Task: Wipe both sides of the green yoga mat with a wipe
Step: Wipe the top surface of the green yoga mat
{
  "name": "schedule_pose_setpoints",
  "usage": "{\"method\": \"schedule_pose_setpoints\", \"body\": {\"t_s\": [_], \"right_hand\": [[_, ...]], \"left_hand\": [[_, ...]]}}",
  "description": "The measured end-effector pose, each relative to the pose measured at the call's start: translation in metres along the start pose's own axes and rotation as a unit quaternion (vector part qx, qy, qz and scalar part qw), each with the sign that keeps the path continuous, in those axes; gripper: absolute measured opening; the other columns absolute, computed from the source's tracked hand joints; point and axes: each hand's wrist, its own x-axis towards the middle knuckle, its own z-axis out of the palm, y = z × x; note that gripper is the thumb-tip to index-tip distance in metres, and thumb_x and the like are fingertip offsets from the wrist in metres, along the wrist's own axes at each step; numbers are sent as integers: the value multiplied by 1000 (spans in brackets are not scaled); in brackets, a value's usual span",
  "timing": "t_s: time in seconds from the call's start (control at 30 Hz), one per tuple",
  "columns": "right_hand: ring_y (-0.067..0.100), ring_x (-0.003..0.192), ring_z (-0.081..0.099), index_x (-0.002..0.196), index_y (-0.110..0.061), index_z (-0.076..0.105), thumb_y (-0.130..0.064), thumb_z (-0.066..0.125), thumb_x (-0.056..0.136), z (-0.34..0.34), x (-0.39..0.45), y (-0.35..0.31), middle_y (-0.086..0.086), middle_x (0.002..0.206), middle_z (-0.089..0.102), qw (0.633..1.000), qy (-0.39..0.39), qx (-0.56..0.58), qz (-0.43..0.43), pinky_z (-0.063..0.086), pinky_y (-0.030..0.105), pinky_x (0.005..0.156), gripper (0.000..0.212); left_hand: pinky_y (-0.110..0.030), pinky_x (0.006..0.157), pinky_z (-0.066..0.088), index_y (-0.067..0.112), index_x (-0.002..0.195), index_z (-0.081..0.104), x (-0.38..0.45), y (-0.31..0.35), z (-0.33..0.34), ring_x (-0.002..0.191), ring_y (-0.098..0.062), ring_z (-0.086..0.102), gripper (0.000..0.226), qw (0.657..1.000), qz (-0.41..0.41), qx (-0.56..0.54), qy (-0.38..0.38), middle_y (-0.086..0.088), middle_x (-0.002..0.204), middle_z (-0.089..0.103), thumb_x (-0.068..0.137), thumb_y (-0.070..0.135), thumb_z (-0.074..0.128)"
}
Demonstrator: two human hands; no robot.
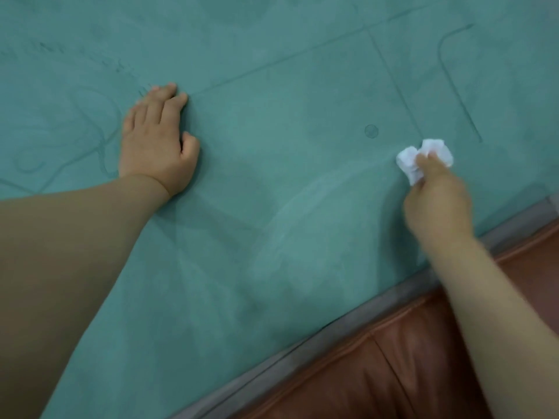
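The left hand (157, 140) lies flat on the green yoga mat (272, 176), fingers straight and close together, palm pressing down. Faint curved streaks (lighter than the rest of the surface) arc across the mat between the two hands. Farther right, the right hand (435, 204) pinches a crumpled white wipe (423, 160) against the mat, near its grey edge (302, 352), which lies on brown leather cushions (393, 382).

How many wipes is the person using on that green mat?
1. A crumpled white wipe is pinched in the right hand, near the green yoga mat's right edge. The left hand lies flat on the mat, holding nothing.
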Motion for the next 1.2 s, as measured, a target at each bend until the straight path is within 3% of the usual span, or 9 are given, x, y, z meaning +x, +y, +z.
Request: {"method": "schedule_pose_setpoints", "body": {"t_s": [0.1,0.23,0.37,0.47,0.6,0.73,1.0,1.1,1.2], "right_hand": [[30,88,56,132,-17,48,-15,28,97,30,-84,-57,11,109,61,982,-68,-41,-170,42,28,70,41],[21,124,53,127,-13,60,-15,34,78,47,-166,-80,5,138,53,875,-144,17,-462,47,31,98,55],[24,126,50,137,-20,48,-9,36,94,22,-85,-19,1,148,41,984,-43,34,-170,48,40,96,46],[41,115,52,138,-11,39,-16,36,98,-1,-30,24,11,149,37,998,-23,37,45,43,44,87,40],[30,133,41,143,-6,38,-14,36,92,32,-107,-44,10,151,34,978,-63,41,-193,39,39,106,52],[22,136,39,138,-10,47,-24,43,81,47,-198,-83,7,150,38,856,-198,9,-478,36,35,108,59],[44,114,50,139,-4,32,-33,30,93,-11,-1,56,16,150,31,997,-71,-26,10,42,46,90,55],[35,123,49,147,-13,29,-28,31,90,12,-62,17,10,151,34,989,-84,0,-119,44,44,99,59],[29,138,35,144,-5,37,-19,32,87,33,-172,-44,12,152,32,895,-190,-2,-404,38,43,107,59]], "left_hand": [[-44,120,17,12,144,41,0,0,1,147,-27,24,63,1000,-1,1,1,-7,156,34,83,28,36],[-43,120,16,11,145,40,1,0,1,147,-27,24,63,1000,3,-4,-4,-8,157,33,84,28,36],[-44,120,17,11,144,41,-1,-3,1,146,-28,25,63,1000,5,5,0,-9,156,34,83,28,36],[-45,120,17,11,144,40,0,-2,-1,146,-28,25,64,1000,5,5,-8,-8,156,33,83,30,34],[-46,120,17,11,145,40,-1,1,-2,147,-29,24,66,1000,-2,1,-12,-9,157,33,82,30,33],[-43,120,16,10,145,40,-3,-1,-1,146,-29,25,65,1000,4,3,-7,-10,157,33,83,30,34],[-43,119,18,9,143,42,0,-4,1,145,-31,28,66,1000,15,11,7,-13,154,36,82,30,35],[-42,119,18,9,143,42,2,-3,2,145,-31,28,66,1000,13,7,1,-13,154,36,81,31,34],[-43,118,18,8,142,42,1,-4,2,144,-31,29,66,1000,17,8,6,-13,154,36,81,32,34]]}}
